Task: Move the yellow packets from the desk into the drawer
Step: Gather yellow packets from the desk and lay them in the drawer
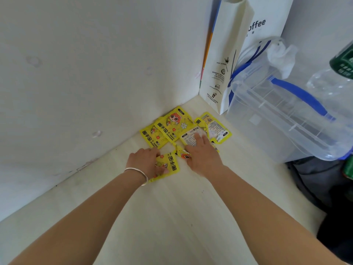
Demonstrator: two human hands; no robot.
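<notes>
1. The yellow packets [172,124] lie in a loose cluster on the pale desk [172,217], in the corner where 2 white walls [95,73] meet. At least 6 show, several overlapping.
2. 2 of them lie face up with a cartoon figure showing, one partly over the other, closest to the left wall. At the right end of the cluster, the label-side packet [215,128] lies with its printed back up.
3. The left hand [145,161], with a silver bangle [136,174] on its wrist, is on the nearest packet [169,165]. Its fingers and thumb are curled over the packet's left part and grip it. Whether that packet is lifted off the desk cannot be told.
4. The right hand [202,156] lies palm down just beside the left one. Its fingers are straight and slightly spread, and the fingertips press on the pale-backed packet [188,138] in the middle of the cluster — nothing is enclosed in it.
5. A crumpled packet [182,153] lies between the 2 hands, partly under the right thumb.
6. To the right of the cluster a white paper bag [227,64] stands against the wall. Behind it is a second bag [267,25] printed with the letters "offee".
7. A clear plastic box [277,115] with a blue handle sits just beside the paper bag. A clear bottle [342,64] with a green label shows at the far right edge, above the box.
8. A dark bag [315,178] lies at the lower right, past the desk's edge.
</notes>
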